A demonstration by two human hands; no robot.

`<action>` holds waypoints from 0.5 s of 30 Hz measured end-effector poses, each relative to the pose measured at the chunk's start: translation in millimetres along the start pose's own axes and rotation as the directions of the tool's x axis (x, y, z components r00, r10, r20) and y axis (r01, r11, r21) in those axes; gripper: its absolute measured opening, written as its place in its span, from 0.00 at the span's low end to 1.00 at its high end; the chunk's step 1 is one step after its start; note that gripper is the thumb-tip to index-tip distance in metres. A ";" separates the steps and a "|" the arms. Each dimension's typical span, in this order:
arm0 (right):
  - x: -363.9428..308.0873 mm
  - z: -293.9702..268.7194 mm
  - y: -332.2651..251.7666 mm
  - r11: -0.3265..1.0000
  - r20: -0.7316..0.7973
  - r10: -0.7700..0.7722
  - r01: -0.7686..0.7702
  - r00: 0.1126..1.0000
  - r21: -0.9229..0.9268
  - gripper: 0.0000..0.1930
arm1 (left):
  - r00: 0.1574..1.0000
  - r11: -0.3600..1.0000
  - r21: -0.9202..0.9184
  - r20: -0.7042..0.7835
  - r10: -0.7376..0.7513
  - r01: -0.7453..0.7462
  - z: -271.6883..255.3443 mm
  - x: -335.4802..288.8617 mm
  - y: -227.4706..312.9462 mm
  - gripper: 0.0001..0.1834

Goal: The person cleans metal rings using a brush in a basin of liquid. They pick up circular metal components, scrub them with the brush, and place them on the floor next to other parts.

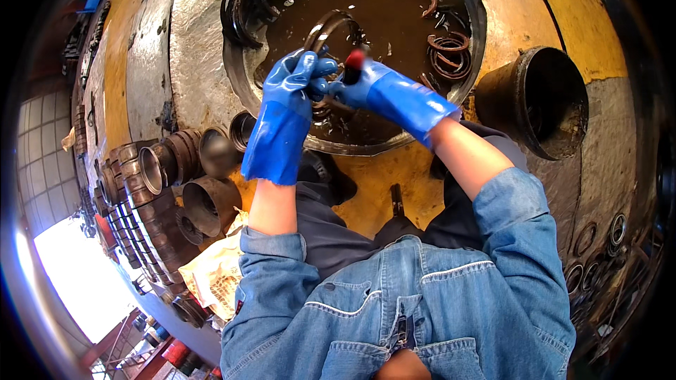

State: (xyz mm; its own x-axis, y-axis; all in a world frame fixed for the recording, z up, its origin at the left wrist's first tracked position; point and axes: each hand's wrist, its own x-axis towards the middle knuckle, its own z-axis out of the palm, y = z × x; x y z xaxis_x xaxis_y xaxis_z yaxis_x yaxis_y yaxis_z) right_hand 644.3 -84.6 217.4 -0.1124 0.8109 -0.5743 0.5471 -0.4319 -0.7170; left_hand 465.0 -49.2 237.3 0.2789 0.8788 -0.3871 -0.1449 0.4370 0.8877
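Observation:
Over a wide round tub (366,148) of murky brown liquid, both my hands meet in long blue rubber gloves. My left hand (292,81) is closed around a dark, wet metal ring (338,18), which stands tilted up above the liquid. In my right hand (377,88) is a tool with a red and black handle (354,61); its working end is hidden, so its kind cannot be told. The right fingers press close to the ring's near side. Reddish-brown rings (449,56) lie in the tub's right side, and dark rings (241,10) lean on its left rim.
A large rusty metal cylinder (528,105) lies open-ended right of the tub. Several metal sleeves (204,204) sit on the left, beside a printed sack (215,271). More rings (616,231) rest at the far right. My knees flank the tub's near edge.

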 end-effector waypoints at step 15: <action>26.2 -3.8 1.4 0.671 -0.454 -0.650 0.181 0.609 -0.719 0.10 | 0.990 0.988 -0.122 0.119 -0.079 0.093 -22.7 -9.5 13.4 0.16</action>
State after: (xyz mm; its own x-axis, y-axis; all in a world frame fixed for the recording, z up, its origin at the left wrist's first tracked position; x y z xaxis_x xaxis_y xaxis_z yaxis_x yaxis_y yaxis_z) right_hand 645.3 -62.4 202.9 -0.0473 0.9539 0.2963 0.9433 0.1402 -0.3009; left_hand 438.9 -47.4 247.2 0.4008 0.8125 -0.4233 -0.2333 0.5373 0.8104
